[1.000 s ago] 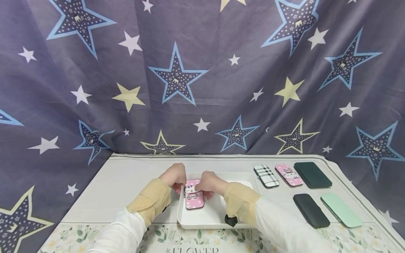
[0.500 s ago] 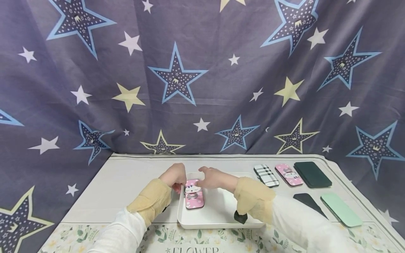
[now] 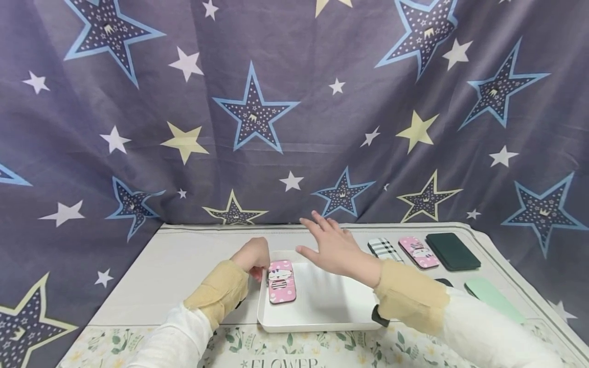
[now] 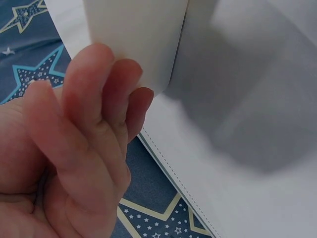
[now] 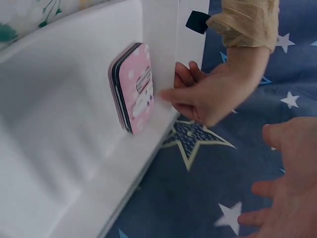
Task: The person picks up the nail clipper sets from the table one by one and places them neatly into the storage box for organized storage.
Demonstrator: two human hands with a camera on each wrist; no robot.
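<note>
Gripping white tray (image 3: 331, 301) by left edge with left hand (image 3: 253, 256), holding right hand (image 3: 338, 250) spread, with bare tray floor right of 1 pink case (image 3: 281, 283).

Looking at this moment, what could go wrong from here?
The left hand pinches the side wall of the white tray; a tug might slide the tray and shift the pink case inside it. The right sleeve overlaps the mint case in the head view; a low sweep could nudge it.
</note>
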